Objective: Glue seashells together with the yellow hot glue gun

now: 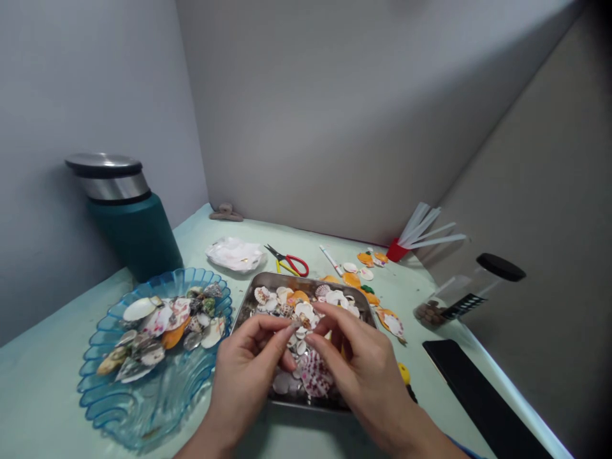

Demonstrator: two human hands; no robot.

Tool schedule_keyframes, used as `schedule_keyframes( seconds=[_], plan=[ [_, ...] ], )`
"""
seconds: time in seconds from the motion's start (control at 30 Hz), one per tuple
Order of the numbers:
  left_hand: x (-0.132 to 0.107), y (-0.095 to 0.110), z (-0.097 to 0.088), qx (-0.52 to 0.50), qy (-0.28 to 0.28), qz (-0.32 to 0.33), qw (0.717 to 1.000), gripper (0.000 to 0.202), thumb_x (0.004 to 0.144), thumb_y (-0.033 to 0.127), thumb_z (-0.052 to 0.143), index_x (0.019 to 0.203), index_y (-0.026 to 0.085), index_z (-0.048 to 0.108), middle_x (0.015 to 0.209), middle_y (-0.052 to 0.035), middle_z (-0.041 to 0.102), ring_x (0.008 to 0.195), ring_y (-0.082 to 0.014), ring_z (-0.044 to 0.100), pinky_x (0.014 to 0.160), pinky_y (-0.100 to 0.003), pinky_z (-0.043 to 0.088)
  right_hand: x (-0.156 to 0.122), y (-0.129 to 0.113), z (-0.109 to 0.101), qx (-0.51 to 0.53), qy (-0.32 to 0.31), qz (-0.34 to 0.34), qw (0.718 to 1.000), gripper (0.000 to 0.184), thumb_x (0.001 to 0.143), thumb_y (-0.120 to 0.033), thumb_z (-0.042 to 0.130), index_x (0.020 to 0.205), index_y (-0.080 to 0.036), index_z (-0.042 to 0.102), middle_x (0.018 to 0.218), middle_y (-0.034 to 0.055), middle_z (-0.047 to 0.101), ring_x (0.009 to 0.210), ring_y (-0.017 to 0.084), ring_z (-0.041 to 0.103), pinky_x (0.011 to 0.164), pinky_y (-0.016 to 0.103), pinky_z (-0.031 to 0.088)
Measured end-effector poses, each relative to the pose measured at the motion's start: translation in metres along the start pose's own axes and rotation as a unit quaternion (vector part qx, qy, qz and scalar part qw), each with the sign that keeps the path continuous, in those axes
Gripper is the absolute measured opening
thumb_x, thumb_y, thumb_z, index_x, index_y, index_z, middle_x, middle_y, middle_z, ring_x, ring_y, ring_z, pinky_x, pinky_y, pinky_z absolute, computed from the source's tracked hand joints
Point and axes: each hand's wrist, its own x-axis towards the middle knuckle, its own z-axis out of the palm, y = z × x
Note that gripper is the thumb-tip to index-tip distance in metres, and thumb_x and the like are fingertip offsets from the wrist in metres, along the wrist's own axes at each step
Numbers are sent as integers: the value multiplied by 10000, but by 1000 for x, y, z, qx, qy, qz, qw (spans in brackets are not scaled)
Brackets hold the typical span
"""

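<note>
My left hand (253, 363) is closed in a pinch, thumb and forefinger together over the shell-filled metal tray (261, 280). What sits between those fingertips is too small to make out. Close beside it is my right hand (361, 360), its thumb and forefinger apart in a curve. A small brownish shell (305, 320) shows in the gap between the two hands; I cannot tell whether it touches the fingers or lies in the tray. Below the hands are a purple-speckled scallop shell (316, 375), an orange shell (299, 298) and several white ones. Both hands partly hide the tray.
At left stand a blue scalloped dish (153, 414) of shells and a teal bottle (136, 233). Behind the tray lie a white plastic packet (235, 254), red-and-yellow scissors (291, 261) and a marker (331, 260). Rightward are strung shells (392, 323), a clear jar (454, 296) and a black slab (478, 389).
</note>
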Motion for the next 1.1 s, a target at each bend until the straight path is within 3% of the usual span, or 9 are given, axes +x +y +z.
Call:
schedule_keyframes(
  seconds=[0.07, 0.13, 0.3, 0.43, 0.63, 0.8, 0.93, 1.03, 1.1],
  plan=[
    [3, 1, -1, -35, 13, -38, 999, 159, 746, 301, 681, 775, 156, 625, 437, 34, 602, 421, -79, 534, 448, -155, 406, 4, 2, -9, -45, -21, 4, 999, 287, 858, -247, 587, 1139, -191, 569, 835, 33, 674, 663, 168, 608, 643, 300, 484],
    [6, 2, -3, -82, 20, -65, 994, 173, 748, 310, 683, 790, 156, 615, 422, 39, 593, 396, -63, 500, 434, -140, 381, 9, 5, -22, -130, -76, 21, 988, 173, 866, -275, 569, 1016, -203, 618, 861, 48, 683, 717, 200, 625, 676, 339, 479],
    [12, 2, -7, -198, 13, -86, 976, 188, 700, 275, 729, 775, 144, 617, 407, 28, 569, 519, -94, 582, 450, -120, 388, 13, 15, -50, -328, -241, 88, 909, 158, 853, -352, 551, 800, -217, 613, 797, 64, 675, 733, 273, 645, 626, 377, 466],
    [14, 1, -10, -240, 8, -96, 966, 208, 665, 242, 759, 774, 124, 626, 545, -6, 656, 407, -42, 507, 431, -127, 402, 3, 28, -55, -355, -276, 107, 887, 201, 853, -384, 539, 970, -235, 607, 839, 80, 687, 770, 296, 660, 637, 386, 473],
    [15, 4, -10, -261, 20, -96, 960, 228, 626, 220, 785, 758, 109, 635, 672, -47, 704, 388, -22, 496, 405, -119, 406, -18, 39, -47, -320, -293, 111, 894, 313, 834, -340, 554, 1127, -233, 558, 877, 90, 690, 790, 308, 655, 667, 419, 485],
    [16, 6, -11, -258, 41, -86, 961, 243, 612, 213, 785, 772, 118, 628, 628, -25, 696, 403, -28, 501, 424, -119, 412, -21, 45, -54, -230, -234, 96, 940, 336, 899, -366, 451, 1186, -228, 558, 1026, 119, 682, 884, 286, 651, 758, 425, 499],
    [15, 5, -11, -196, 52, -53, 978, 195, 697, 257, 728, 806, 137, 619, 460, 29, 617, 419, -59, 520, 464, -143, 422, -23, 53, -59, -63, -97, 105, 988, 366, 887, -412, 499, 1203, -238, 563, 1154, 90, 649, 1025, 265, 617, 833, 358, 508],
    [13, 6, -9, -135, 59, -34, 988, 169, 745, 275, 687, 822, 145, 613, 427, 42, 595, 410, -63, 520, 475, -151, 417, -28, 55, -51, 108, -28, 123, 986, 340, 850, -451, 559, 1087, -213, 612, 905, 71, 693, 801, 234, 664, 636, 292, 551],
    [12, 7, -8, -106, 65, -34, 992, 169, 740, 277, 686, 811, 143, 611, 430, 40, 598, 402, -63, 516, 458, -151, 409, -33, 52, -40, 196, -31, 128, 972, 311, 799, -468, 621, 973, -210, 633, 689, 32, 657, 574, 195, 629, 477, 264, 524]
  ],
)
